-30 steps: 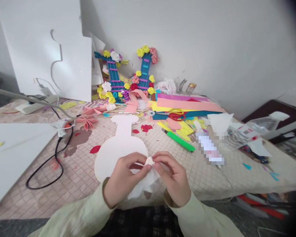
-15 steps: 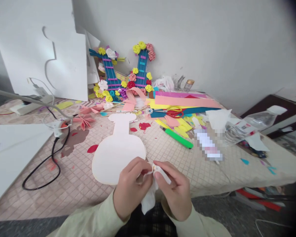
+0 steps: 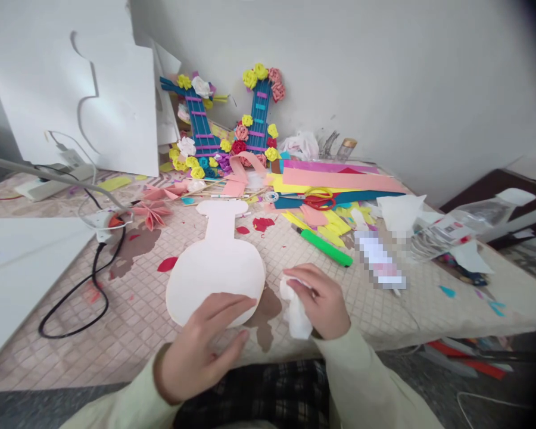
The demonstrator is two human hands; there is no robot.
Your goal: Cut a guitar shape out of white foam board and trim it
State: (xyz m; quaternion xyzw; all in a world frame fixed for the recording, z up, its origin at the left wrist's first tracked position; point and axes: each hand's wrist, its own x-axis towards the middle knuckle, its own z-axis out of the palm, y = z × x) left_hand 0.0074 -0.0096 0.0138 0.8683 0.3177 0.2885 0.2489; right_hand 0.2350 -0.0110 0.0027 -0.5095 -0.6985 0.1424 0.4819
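My right hand [image 3: 320, 300] pinches a piece of white crepe paper [image 3: 298, 319], gathered at the top and hanging loose below the fingers. Over the lower edge of a white guitar-shaped cutout [image 3: 214, 271] is my left hand [image 3: 209, 339], empty, its fingers stretched out and its thumb apart. Whether the left fingertips touch the cutout I cannot tell. The cutout lies flat on the patterned tablecloth, its neck pointing away from me. A dark stain [image 3: 265, 316] shows on the cloth between the two hands.
A green utility knife [image 3: 326, 247], red-and-yellow scissors [image 3: 320, 199] and coloured paper strips [image 3: 339, 179] lie beyond my right hand. Farther right is a plastic bottle [image 3: 464, 223]. A black cable [image 3: 102, 298] loops at left. Two flower-decorated guitars [image 3: 259, 122] lean against the wall.
My hands have come apart. The left has let go of the white paper and moved left with fingers straightened; the right has moved slightly right and up, keeping the paper.
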